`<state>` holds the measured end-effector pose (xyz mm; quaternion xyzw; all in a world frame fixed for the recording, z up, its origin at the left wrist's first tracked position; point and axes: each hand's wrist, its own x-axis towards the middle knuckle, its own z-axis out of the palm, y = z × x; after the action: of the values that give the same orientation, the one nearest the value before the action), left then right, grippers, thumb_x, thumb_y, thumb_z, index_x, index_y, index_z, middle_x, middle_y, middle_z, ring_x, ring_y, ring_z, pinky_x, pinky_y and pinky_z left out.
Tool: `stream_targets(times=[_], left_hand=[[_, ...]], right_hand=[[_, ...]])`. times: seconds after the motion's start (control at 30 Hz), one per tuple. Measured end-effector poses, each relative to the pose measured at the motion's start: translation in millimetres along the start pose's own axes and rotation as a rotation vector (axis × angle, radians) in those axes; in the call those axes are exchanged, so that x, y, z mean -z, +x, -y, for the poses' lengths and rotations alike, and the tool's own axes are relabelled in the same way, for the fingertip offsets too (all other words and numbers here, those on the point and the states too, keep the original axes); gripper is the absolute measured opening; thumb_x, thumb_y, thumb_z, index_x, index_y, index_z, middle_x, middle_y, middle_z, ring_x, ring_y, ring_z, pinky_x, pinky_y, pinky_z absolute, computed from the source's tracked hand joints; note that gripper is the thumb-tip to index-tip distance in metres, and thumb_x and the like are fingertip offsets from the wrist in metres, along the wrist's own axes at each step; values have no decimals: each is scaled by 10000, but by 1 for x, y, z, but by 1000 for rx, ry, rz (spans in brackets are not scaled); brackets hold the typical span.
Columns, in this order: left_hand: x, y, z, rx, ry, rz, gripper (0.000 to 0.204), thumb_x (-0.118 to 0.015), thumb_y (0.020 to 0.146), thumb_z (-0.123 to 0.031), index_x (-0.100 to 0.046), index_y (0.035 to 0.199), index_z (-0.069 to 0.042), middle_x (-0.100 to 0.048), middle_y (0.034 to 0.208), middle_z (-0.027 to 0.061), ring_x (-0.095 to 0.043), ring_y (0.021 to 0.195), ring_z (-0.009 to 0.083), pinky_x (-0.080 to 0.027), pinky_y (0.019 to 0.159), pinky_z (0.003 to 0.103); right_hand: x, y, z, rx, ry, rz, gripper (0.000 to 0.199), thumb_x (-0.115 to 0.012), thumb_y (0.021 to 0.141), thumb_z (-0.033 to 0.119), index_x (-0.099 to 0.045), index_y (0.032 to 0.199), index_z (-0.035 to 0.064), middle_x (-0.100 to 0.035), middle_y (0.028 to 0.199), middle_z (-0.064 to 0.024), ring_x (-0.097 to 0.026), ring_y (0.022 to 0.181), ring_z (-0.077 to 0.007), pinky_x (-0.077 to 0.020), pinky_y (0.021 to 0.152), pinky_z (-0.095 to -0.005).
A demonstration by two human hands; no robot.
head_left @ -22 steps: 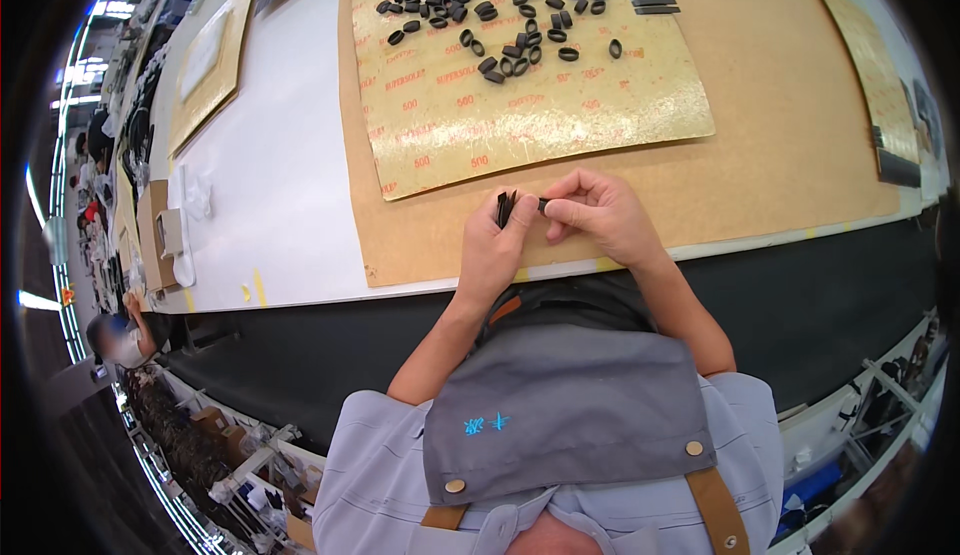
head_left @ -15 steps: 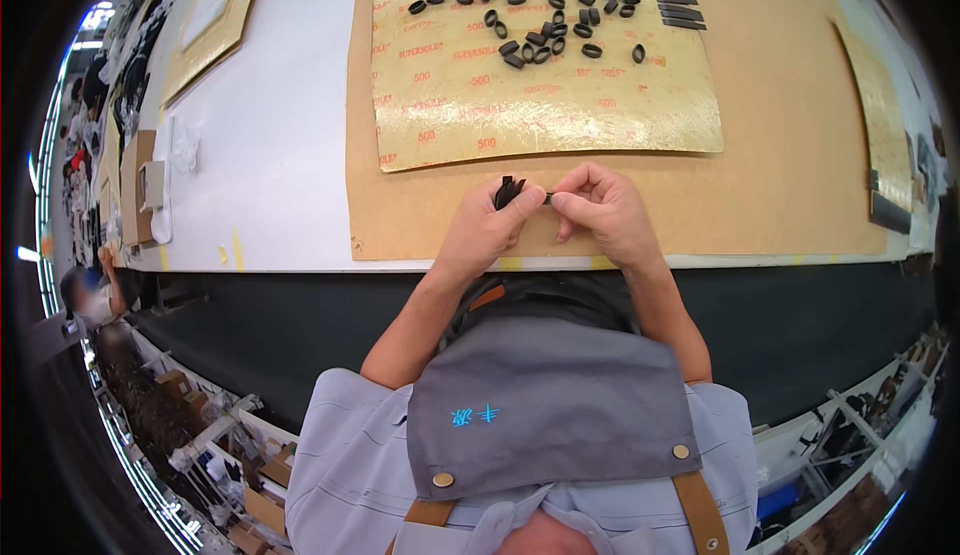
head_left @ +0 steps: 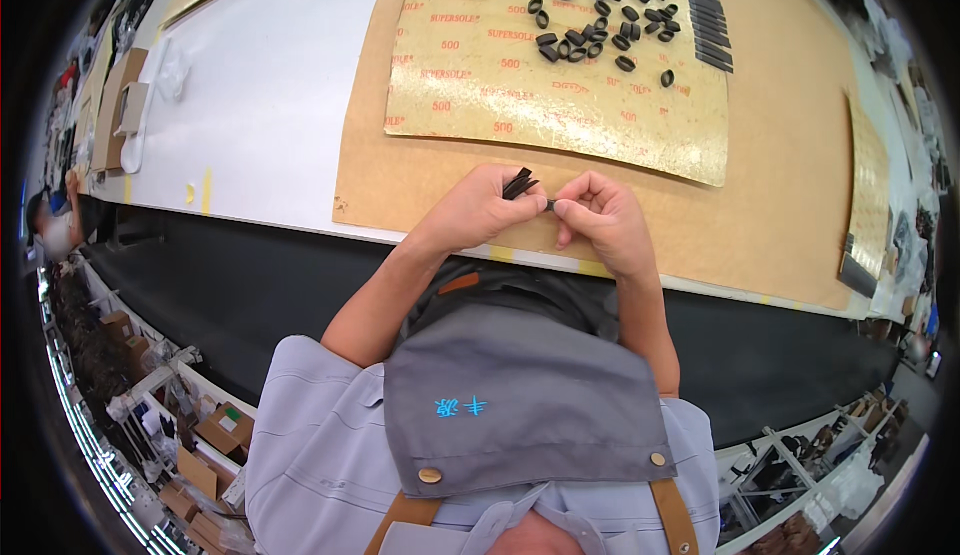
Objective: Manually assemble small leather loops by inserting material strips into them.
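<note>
- Black strips (head_left: 518, 184), a small fanned bundle, sit at the centre of the frame; we grip them in our left hand (head_left: 480, 210), whose fingers are curled closed around their lower ends so the tips stick up and to the right.
- Our right hand (head_left: 600, 217) is just beside the left, thumb and forefinger pinched on a small black piece (head_left: 550, 205) that lies between the two hands; we cannot tell whether it is joined to the bundle.
- Both hands hover over the near edge of a brown board (head_left: 790, 195), which lies on the white worktop (head_left: 280, 105) and fills the middle and right of the frame.
- A shiny yellow sheet (head_left: 520, 95) with printed lettering rests on the board, above our hands.
- Loose black loops (head_left: 585, 5) are scattered over the sheet's upper part, at the top centre of the frame, well apart from the hands.
- A neat row of flat black strips (head_left: 708, 10) lies along the sheet's upper right edge.
- More cardboard pieces (head_left: 112, 115) sit on the worktop at the upper left.
- Our grey apron (head_left: 520, 405) fills the lower centre, below the forearms.
</note>
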<state>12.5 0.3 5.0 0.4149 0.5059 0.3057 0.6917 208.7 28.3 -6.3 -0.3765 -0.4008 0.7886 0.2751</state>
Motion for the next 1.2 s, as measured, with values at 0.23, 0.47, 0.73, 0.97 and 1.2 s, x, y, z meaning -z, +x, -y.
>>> stream_targets(times=[0.23, 0.47, 0.73, 0.97, 1.2], left_hand=[[-4, 1, 3, -59, 49, -81, 165, -606, 858, -191, -581, 764, -58, -424, 572, -83, -344, 484, 0, -260, 416, 196], [-3, 3, 6, -55, 64, -77, 162, -603, 858, -187, -580, 760, -59, -436, 580, -79, -358, 495, 3, -270, 426, 202], [-5, 6, 11, -94, 178, -87, 184, -601, 837, -163, -554, 728, -22, -443, 637, -66, -382, 609, 24, -325, 526, 225], [-5, 6, 9, -82, 194, -86, 189, -594, 837, -168, -550, 724, -23, -449, 640, -66, -383, 609, 24, -327, 526, 224], [-5, 6, 10, -88, 188, -76, 200, -594, 837, -171, -544, 709, -26, -437, 632, -67, -377, 602, 25, -321, 520, 226]], right_hand=[[6, -8, 1, 41, 53, 31, 144, -572, 856, -6, -549, 995, -36, -605, 856, -87, -632, 780, -141, -534, 707, -267], [13, -7, 5, 22, 79, 71, 116, -571, 868, 14, -585, 966, -47, -631, 865, -117, -649, 805, -178, -542, 732, -275], [6, -4, 10, -44, -13, 18, 93, -605, 851, 37, -579, 905, -34, -635, 794, -102, -652, 741, -161, -534, 684, -250], [2, -3, 8, -40, -36, -48, 80, -613, 834, 14, -550, 876, -12, -614, 774, -67, -629, 681, -125, -518, 646, -234], [1, -3, 9, -47, -41, -60, 90, -626, 833, 27, -552, 874, -4, -615, 775, -61, -627, 668, -118, -514, 642, -227]])
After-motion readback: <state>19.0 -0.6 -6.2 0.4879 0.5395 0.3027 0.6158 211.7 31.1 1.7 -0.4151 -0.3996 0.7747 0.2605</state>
